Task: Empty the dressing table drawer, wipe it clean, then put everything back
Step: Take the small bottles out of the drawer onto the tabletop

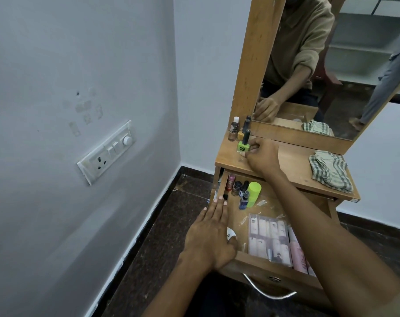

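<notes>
The dressing table [292, 161] stands in a corner, its drawer [258, 263] pulled open with bottles inside. Left hand [211, 234] lies flat, fingers straight, along the drawer's left edge. Right hand [261, 156] pinches the green nail polish bottle [243, 145] on the tabletop's left end, beside a folded cloth [330, 171]

- Lime-green nail polish bottle [242, 146] with black cap
- Neon-green cylinder [253, 193] in the drawer [258, 261] — honey-brown wood
- Green-and-white checked cloth [330, 171] on the bench [292, 165]
- Pale pink tube [298, 255]
- White switchboard [106, 153] — grey-blue wall [57, 65]
</notes>
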